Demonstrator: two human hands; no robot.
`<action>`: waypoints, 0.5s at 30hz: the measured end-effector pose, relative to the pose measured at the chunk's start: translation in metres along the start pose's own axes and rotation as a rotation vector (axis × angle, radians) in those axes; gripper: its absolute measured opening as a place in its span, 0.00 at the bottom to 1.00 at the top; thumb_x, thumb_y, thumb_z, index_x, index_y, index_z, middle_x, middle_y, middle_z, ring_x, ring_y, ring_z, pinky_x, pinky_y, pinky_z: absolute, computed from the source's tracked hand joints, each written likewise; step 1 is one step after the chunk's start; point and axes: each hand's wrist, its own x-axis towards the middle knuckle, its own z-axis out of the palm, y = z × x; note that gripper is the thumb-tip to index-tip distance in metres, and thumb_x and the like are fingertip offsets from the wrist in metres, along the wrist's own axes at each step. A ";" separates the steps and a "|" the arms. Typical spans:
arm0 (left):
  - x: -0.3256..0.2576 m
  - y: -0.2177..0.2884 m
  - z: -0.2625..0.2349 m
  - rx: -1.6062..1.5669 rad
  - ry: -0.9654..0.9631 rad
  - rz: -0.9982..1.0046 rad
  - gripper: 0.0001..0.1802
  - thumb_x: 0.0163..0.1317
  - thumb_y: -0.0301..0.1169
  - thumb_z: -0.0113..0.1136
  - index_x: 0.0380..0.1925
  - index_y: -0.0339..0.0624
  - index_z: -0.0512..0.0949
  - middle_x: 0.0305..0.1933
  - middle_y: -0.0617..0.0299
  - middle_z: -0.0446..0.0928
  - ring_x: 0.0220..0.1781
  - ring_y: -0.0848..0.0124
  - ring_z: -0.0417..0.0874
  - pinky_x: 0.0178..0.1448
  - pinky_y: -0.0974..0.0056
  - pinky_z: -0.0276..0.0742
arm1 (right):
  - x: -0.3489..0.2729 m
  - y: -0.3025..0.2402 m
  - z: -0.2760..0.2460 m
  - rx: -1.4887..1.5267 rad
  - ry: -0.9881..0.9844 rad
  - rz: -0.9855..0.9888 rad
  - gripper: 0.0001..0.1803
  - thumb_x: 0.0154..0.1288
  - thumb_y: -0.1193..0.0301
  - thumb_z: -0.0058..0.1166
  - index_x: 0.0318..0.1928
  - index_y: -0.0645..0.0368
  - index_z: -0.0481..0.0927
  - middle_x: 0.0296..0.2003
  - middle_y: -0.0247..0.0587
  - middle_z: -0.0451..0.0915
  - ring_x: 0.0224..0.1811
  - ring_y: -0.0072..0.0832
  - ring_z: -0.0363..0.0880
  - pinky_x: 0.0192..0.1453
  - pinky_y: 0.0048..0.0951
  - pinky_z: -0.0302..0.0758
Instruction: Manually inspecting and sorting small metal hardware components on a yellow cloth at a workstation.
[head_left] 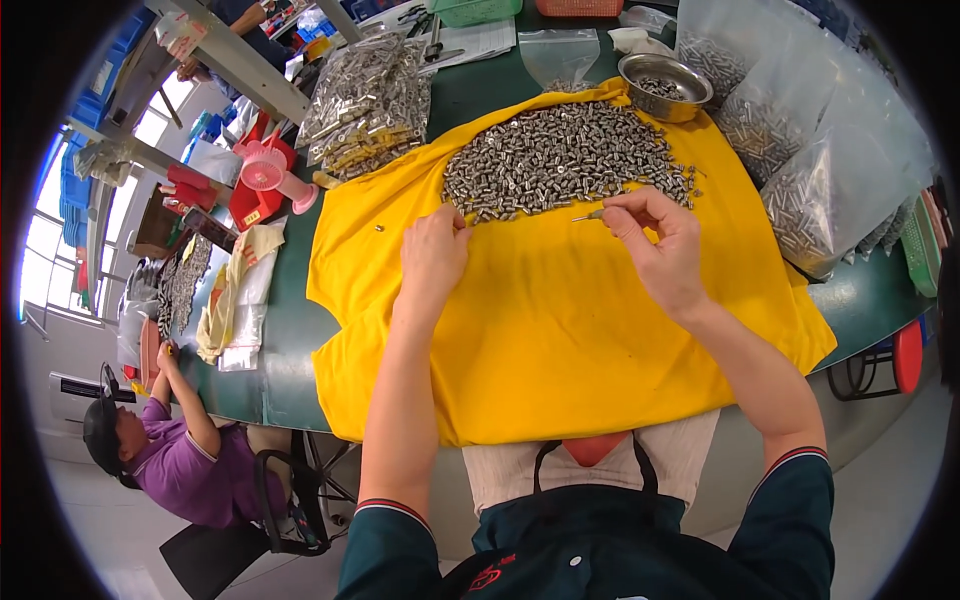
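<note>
A broad pile of small silvery metal cylinders (560,155) lies on a yellow cloth (520,340). At the pile's near left edge is my left hand (434,252), its fingers closed; whether a part sits between them is hidden. My right hand (658,245) pinches a slim metal pin-like tool (588,216) between thumb and fingertips, at the pile's near right edge. The tool's thin end points left, toward my other hand. A gap of bare cloth separates the hands. One loose metal piece (379,228) rests on the cloth left of my left hand.
A steel bowl (664,88) with small parts stands behind the pile. Bags of metal parts (800,190) crowd the right; another bagged heap (365,100) sits back left. A pink fan (268,172) stands on the green table (300,380). A person in purple (195,465) works at the left.
</note>
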 end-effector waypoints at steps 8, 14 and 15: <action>-0.011 0.046 -0.005 -1.647 -0.616 -0.290 0.07 0.59 0.31 0.51 0.30 0.39 0.71 0.31 0.65 0.70 0.23 0.83 0.60 0.26 0.78 0.58 | -0.003 -0.002 -0.004 0.059 0.060 -0.046 0.04 0.53 0.76 0.55 0.30 0.62 0.77 0.22 0.33 0.76 0.22 0.16 0.71 0.27 0.17 0.67; -0.019 0.056 0.009 -1.717 -0.641 -0.346 0.05 0.57 0.27 0.54 0.33 0.40 0.73 0.29 0.64 0.72 0.19 0.85 0.57 0.25 0.79 0.54 | -0.004 -0.008 -0.001 0.060 0.003 -0.093 0.04 0.52 0.77 0.55 0.30 0.62 0.78 0.23 0.34 0.77 0.22 0.18 0.71 0.27 0.17 0.68; -0.019 0.055 0.010 -1.721 -0.641 -0.344 0.05 0.57 0.28 0.54 0.33 0.39 0.73 0.29 0.64 0.72 0.19 0.85 0.57 0.25 0.79 0.55 | -0.004 -0.007 -0.001 0.065 -0.001 -0.101 0.04 0.52 0.77 0.55 0.30 0.62 0.78 0.23 0.34 0.77 0.22 0.18 0.71 0.26 0.17 0.67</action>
